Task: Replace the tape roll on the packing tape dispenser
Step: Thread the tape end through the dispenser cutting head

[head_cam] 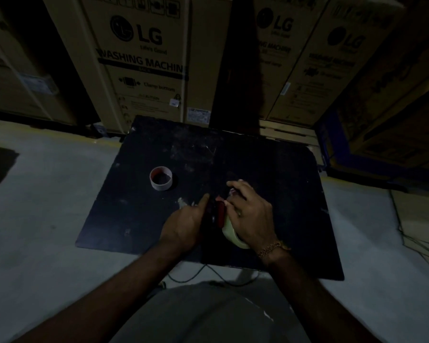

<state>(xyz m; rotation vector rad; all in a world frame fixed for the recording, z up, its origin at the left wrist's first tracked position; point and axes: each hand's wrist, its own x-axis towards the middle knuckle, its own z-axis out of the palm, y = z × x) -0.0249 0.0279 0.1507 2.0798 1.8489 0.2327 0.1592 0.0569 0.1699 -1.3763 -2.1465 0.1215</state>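
Note:
A red and black packing tape dispenser [218, 214] lies on the black tabletop [270, 169], between both hands. My left hand [183, 226] grips its dark handle side, thumb pointing forward. My right hand [250, 214] covers a pale, full tape roll [229, 231] pressed against the dispenser's red side; most of the roll is hidden under the palm. An empty cardboard tape core [161, 178], white outside and reddish inside, stands alone on the table to the far left of the hands.
Tall cardboard washing machine boxes [144, 58] stand close behind the table. Grey floor [42, 194] surrounds it, with cables [193, 276] under the near edge and more at the right. The light is dim.

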